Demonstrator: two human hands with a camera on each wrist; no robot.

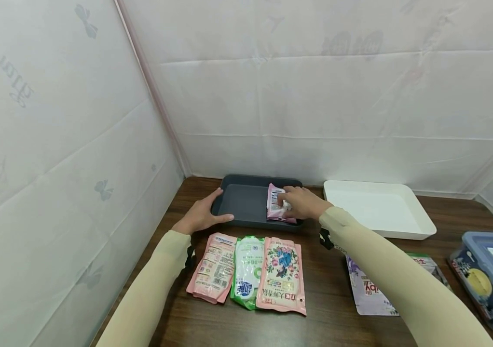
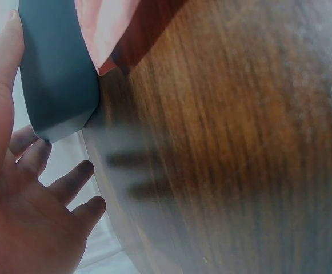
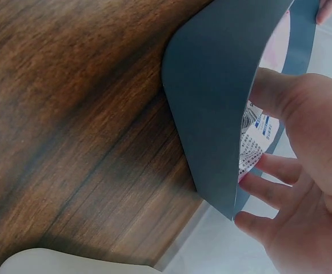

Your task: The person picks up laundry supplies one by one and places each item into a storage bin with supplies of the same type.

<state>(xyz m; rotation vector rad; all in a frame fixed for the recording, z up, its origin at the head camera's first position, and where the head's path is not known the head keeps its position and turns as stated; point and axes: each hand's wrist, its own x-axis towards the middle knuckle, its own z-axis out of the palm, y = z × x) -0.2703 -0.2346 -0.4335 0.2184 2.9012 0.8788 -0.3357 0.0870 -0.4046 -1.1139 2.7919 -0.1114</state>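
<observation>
At the left end of a dark grey tray point(image 1: 246, 197), my left hand point(image 1: 203, 212) is spread, thumb at the front rim and forefinger by the left rim. In the left wrist view, fingertips point(image 2: 43, 145) sit right at the tray's corner. Over the tray's right end, my right hand point(image 1: 303, 202) reaches in. Its bent fingers and thumb hold a pink pouch point(image 1: 274, 202) with a white printed label, lying inside the tray. Part of this pouch point(image 3: 260, 134) shows between thumb and fingers in the right wrist view; the tray wall hides the rest.
In front of the tray lie a pink pouch point(image 1: 216, 270), a green-and-white pouch point(image 1: 246, 274) and a floral pink pouch point(image 1: 282, 277). A white tray point(image 1: 376, 207) stands right. Under my right forearm are a purple pouch point(image 1: 368, 289) and a green-edged pouch point(image 1: 429, 265). A blue-lidded tub point(image 1: 489, 279) is far right.
</observation>
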